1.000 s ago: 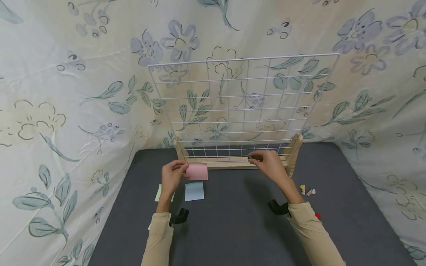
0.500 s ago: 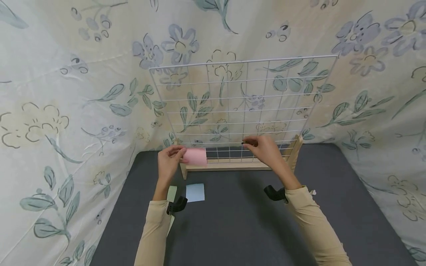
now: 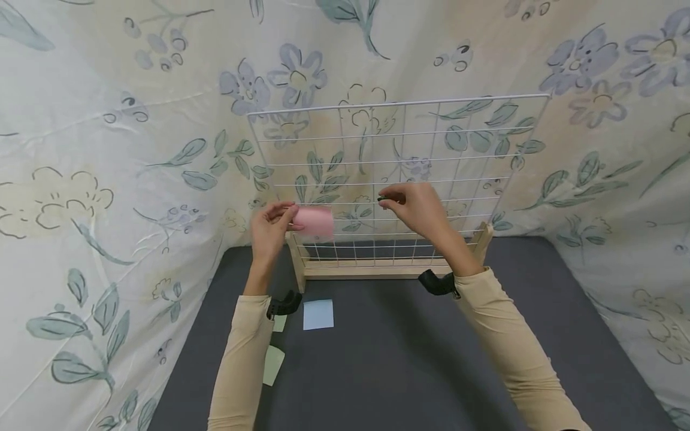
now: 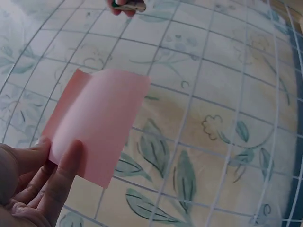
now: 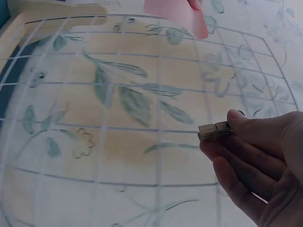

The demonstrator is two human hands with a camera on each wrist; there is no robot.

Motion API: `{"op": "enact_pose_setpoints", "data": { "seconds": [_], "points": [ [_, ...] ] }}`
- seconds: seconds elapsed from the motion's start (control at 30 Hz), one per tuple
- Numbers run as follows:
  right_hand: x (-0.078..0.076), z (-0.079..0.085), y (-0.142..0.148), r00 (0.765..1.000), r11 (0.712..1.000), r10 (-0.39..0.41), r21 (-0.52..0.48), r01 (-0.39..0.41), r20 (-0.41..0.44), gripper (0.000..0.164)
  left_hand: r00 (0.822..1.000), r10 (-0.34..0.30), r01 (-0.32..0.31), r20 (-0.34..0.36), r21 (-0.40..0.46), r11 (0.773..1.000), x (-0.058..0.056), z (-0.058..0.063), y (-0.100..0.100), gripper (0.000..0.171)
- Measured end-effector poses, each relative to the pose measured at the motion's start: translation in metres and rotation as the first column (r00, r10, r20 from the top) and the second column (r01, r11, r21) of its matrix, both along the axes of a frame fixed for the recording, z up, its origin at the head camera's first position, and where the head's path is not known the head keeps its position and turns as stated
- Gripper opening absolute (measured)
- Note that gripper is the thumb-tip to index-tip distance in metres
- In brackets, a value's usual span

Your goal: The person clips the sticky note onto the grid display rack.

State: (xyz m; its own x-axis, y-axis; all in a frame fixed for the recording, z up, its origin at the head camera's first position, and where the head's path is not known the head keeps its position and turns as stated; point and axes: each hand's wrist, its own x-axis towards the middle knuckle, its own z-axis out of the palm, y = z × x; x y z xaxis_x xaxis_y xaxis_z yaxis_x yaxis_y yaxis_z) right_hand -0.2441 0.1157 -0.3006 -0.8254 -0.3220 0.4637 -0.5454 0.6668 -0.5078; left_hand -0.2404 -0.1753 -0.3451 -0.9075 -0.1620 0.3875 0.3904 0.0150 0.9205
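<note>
A pink square of paper (image 3: 315,223) is pinched at its left edge by my left hand (image 3: 269,232). It bows slightly in the left wrist view, held in front of the lower left of a white wire grid (image 3: 399,104). Between thumb and fingers my right hand (image 3: 419,211) holds a small wooden clothespin (image 5: 213,130), its bare wooden end pointing out toward the grid. In the head view little of the clothespin shows beyond the fingertips. Whether the paper or the clothespin touches the wires, I cannot tell.
The grid stands in a wooden base (image 3: 372,273) at the back of a dark table (image 3: 377,365). A blue paper square (image 3: 318,315) lies in front of it. Green paper (image 3: 274,364) lies partly under my left forearm. Floral cloth (image 3: 178,120) hangs behind.
Both hands have risen along the grid, carrying the pink paper and the clothespin. The right hand has also shifted left. Small clothespins on the table's right are now hidden behind the right sleeve.
</note>
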Motion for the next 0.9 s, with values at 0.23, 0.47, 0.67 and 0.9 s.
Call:
{"op": "enact_pose_setpoints", "data": {
  "seconds": [0.23, 0.47, 0.67, 0.9],
  "points": [
    [-0.009, 0.028, -0.009, 0.999, 0.998, 0.044, -0.048, -0.044, -0.015, 0.021, 0.994, 0.058, -0.055, -0.091, 0.039, 0.998, -0.012, 0.026, 0.002, 0.022],
    [-0.015, 0.058, -0.028, 0.998, 0.997, 0.046, -0.065, -0.049, -0.035, 0.021, 0.990, 0.086, -0.077, -0.113, 0.080, 0.994, -0.020, 0.053, 0.004, 0.022],
    [-0.018, 0.085, -0.040, 0.994, 0.995, 0.075, -0.065, -0.081, -0.084, 0.020, 0.987, 0.103, -0.087, -0.124, 0.127, 0.988, -0.026, 0.070, 0.003, 0.019],
    [-0.027, 0.112, -0.050, 0.991, 0.993, 0.095, -0.057, -0.100, -0.091, 0.020, 0.983, 0.113, -0.090, -0.146, 0.153, 0.984, -0.030, 0.085, 0.005, 0.016]
  ]
}}
